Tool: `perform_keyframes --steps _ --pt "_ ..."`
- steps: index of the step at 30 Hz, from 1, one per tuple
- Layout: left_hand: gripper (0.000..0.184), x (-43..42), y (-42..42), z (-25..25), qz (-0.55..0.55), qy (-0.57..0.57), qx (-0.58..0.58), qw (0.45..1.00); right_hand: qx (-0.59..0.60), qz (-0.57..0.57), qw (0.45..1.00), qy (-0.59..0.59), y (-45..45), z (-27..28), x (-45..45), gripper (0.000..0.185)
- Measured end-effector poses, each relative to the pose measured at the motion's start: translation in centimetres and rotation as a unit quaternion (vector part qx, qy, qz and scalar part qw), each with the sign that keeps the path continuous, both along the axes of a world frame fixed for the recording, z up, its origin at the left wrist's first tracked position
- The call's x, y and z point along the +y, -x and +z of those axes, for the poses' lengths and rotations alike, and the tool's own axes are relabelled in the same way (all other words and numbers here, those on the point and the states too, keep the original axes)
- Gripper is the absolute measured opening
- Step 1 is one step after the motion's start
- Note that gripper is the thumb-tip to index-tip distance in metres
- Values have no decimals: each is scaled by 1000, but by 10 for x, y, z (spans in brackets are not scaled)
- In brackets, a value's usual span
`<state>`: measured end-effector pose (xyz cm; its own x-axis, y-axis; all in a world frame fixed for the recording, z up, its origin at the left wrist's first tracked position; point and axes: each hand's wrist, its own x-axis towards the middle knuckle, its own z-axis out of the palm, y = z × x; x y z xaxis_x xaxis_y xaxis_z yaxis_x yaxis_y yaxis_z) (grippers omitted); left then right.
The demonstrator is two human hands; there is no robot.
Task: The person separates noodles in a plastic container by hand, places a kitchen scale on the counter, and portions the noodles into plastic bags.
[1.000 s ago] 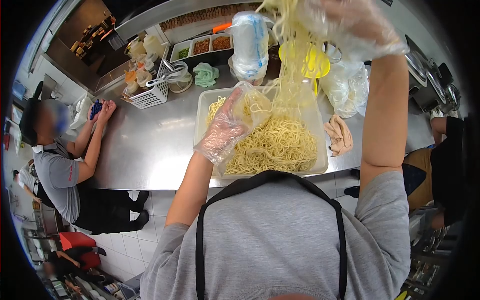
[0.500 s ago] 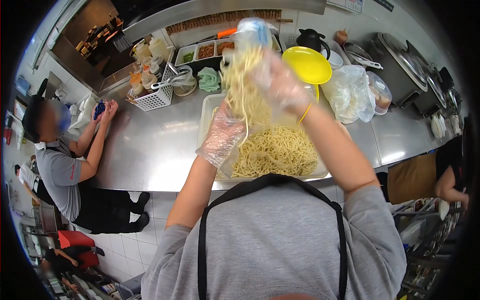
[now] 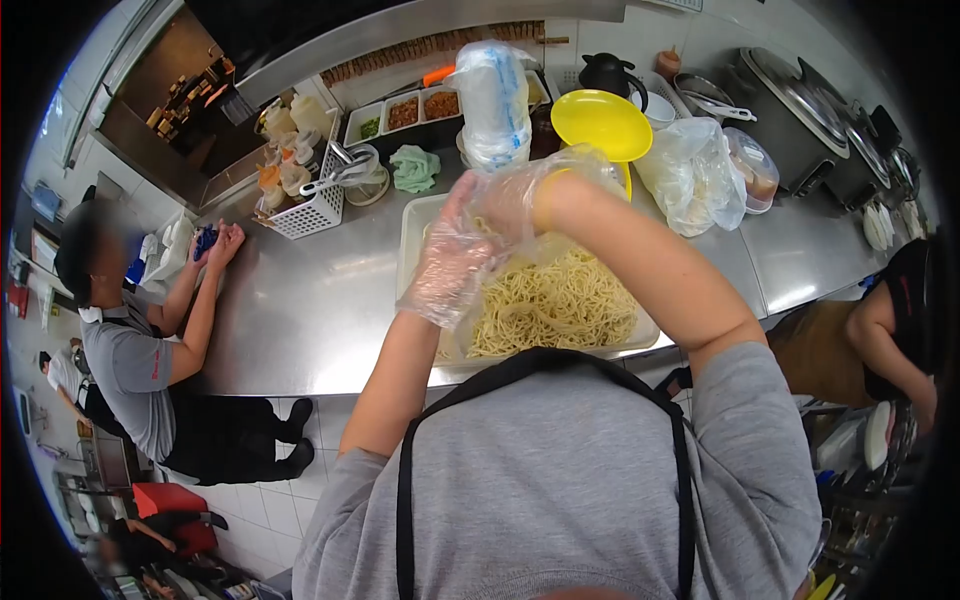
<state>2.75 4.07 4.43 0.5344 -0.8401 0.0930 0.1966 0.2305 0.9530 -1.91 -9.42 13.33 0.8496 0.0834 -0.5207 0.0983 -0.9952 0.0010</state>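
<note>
A pale tray [image 3: 408, 235] holds a heap of yellow noodles [image 3: 555, 305] in front of me. Over its far left part, my left hand [image 3: 450, 262], in a clear plastic glove, is closed around what looks like thin clear plastic bagging. Clear film [image 3: 590, 165] also shows behind my right wrist. My right hand [image 3: 515, 200], gloved too, bends down against the left one, and its fingers are hidden by plastic and the wrist. Whether noodles are still in it cannot be seen.
A wrapped plastic stack [image 3: 494, 105], a yellow plate [image 3: 602, 125] and a knotted clear bag [image 3: 690, 180] stand behind the tray. To the left are a green cloth [image 3: 414, 168] and a white bottle basket [image 3: 310, 212]. A co-worker [image 3: 130, 330] stands at the counter's left end.
My right hand has come down and left, from holding a raised clump of noodles to beside my left hand. The raised clump is out of sight. My left hand stays nearly in place.
</note>
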Motion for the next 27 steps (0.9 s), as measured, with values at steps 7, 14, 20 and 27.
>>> perform_keyframes --steps 7,14,20,27 --pt "75 5 -5 5 65 13 5 998 -293 -35 923 -248 41 -20 -67 79" --pt "74 -12 -3 -11 97 23 -20 995 -236 -218 837 -443 41 -111 -43 75" --pt "61 -39 -2 -35 149 -139 -587 783 -363 -165 802 -445 48 -105 -66 40" --pt "43 -47 -7 -45 44 -329 -606 723 -564 -118 676 -459 52 -18 -88 14"
